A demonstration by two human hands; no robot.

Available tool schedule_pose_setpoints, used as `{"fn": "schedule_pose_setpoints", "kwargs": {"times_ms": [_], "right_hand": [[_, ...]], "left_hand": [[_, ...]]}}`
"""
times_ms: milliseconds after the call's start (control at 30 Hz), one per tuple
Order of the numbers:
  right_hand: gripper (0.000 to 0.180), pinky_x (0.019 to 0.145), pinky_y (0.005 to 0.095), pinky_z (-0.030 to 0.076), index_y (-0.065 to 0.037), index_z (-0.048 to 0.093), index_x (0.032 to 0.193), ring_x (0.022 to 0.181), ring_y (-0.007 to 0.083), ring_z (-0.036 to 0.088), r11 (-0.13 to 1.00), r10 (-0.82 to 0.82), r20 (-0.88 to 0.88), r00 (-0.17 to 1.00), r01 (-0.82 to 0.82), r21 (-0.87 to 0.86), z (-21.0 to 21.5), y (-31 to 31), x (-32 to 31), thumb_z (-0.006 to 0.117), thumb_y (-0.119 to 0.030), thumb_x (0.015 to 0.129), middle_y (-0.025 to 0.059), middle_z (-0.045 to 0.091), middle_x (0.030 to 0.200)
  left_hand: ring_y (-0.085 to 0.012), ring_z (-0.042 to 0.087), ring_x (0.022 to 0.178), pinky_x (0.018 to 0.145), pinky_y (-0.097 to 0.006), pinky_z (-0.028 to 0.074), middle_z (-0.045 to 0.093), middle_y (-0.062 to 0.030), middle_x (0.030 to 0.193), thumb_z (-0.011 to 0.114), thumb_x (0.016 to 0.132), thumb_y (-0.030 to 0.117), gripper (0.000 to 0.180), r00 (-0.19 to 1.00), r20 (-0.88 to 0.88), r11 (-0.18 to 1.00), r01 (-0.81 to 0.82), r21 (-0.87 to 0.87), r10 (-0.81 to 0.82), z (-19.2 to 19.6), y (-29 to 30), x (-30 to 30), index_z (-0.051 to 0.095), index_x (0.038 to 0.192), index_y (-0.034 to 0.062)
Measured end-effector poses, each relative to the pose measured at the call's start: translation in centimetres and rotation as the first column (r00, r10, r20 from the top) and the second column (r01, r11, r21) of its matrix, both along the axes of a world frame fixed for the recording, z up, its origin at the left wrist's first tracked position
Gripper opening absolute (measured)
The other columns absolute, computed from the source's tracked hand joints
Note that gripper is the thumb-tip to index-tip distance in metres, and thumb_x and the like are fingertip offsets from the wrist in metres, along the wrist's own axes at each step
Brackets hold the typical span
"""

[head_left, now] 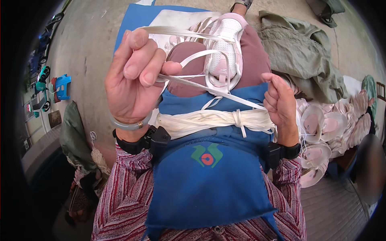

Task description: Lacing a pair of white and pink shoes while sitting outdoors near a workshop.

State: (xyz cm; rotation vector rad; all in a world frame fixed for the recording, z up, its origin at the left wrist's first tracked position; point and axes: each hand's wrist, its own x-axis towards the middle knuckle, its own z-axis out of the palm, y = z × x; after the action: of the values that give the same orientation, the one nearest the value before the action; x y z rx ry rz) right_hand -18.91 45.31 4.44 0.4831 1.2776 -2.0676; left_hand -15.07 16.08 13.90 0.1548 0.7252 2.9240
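Observation:
A pink and white sneaker [223, 48] rests on my lap over a blue apron [209, 188]. My left hand [134, 76] is raised close to the camera and pinches white flat laces [189, 58] between thumb and fingers. My right hand [281, 106] is closed around the other end of a lace [225, 94] pulled taut across the shoe's toe. A tied bundle of white laces [213, 119] lies across the apron just below the shoe. Both wrists wear black bands; the left also has a pale bangle.
A pile of pink shoe uppers [337, 124] lies at my right. Olive green cloth [301, 52] is heaped on the concrete floor beyond it. A blue mat [136, 20] lies ahead. Toy vehicles [56, 88] stand at far left, a green bag [76, 136] near my left elbow.

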Motion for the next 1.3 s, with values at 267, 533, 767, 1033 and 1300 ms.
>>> {"fn": "schedule_pose_setpoints", "kwargs": {"times_ms": [267,533,767,1033,1300], "right_hand": [[0.029,0.038,0.0194,0.020,0.002,0.057,0.113,0.044,0.0021,0.021,0.956,0.126,0.045,0.991,-0.109,-0.272,0.0,-4.5,2.5,0.041,-0.020,0.102,-0.0083,0.027,0.060],[0.033,0.087,0.0252,0.046,0.004,0.056,0.122,0.097,0.0139,0.060,0.890,0.423,-0.482,0.767,-0.253,0.379,-1.5,-5.2,4.0,0.053,-0.015,0.096,0.0086,0.065,0.101],[0.027,0.079,0.0248,0.048,0.003,0.061,0.114,0.086,0.0112,0.059,0.823,0.504,-0.426,0.751,-0.269,0.500,-2.6,-3.5,4.0,0.053,-0.015,0.095,0.0056,0.066,0.092],[0.025,0.073,0.0233,0.049,0.003,0.061,0.112,0.079,0.0099,0.060,0.823,0.511,-0.382,0.770,-0.310,0.475,-2.6,-3.5,3.7,0.052,-0.015,0.096,0.0038,0.064,0.086],[0.025,0.063,0.0254,0.049,0.003,0.064,0.107,0.070,0.0123,0.063,0.868,0.430,-0.418,0.800,-0.239,0.434,-1.2,-3.8,2.9,0.054,-0.016,0.094,0.0076,0.066,0.079]], "left_hand": [[-0.0189,0.056,0.068,0.089,-0.051,0.054,0.049,-0.0013,0.071,0.022,0.107,0.027,0.036,0.995,-0.073,0.991,-0.070,-0.110,0.062,2.1,1.2,1.0,0.051,0.104,0.0043],[-0.0180,0.053,0.060,0.080,-0.048,0.058,0.048,-0.0016,0.067,0.020,0.107,0.028,0.040,0.986,-0.131,0.968,-0.128,-0.216,0.101,3.2,1.7,1.4,0.051,0.101,0.0038],[-0.0178,0.051,0.054,0.063,-0.043,0.059,0.046,-0.0023,0.064,0.021,0.107,0.029,0.040,0.979,-0.158,0.967,-0.157,-0.203,0.126,3.1,1.9,1.7,0.051,0.099,0.0026],[-0.0186,0.052,0.048,0.055,-0.040,0.058,0.045,-0.0023,0.055,0.019,0.106,0.032,0.046,0.976,-0.219,0.964,-0.064,-0.258,0.006,3.4,1.0,1.4,0.052,0.095,0.0021],[-0.0160,0.052,0.035,0.044,-0.037,0.057,0.045,-0.0013,0.041,0.022,0.106,0.038,0.052,0.983,-0.175,0.959,0.008,-0.282,-0.060,3.5,0.8,2.5,0.055,0.087,0.0021]]}}
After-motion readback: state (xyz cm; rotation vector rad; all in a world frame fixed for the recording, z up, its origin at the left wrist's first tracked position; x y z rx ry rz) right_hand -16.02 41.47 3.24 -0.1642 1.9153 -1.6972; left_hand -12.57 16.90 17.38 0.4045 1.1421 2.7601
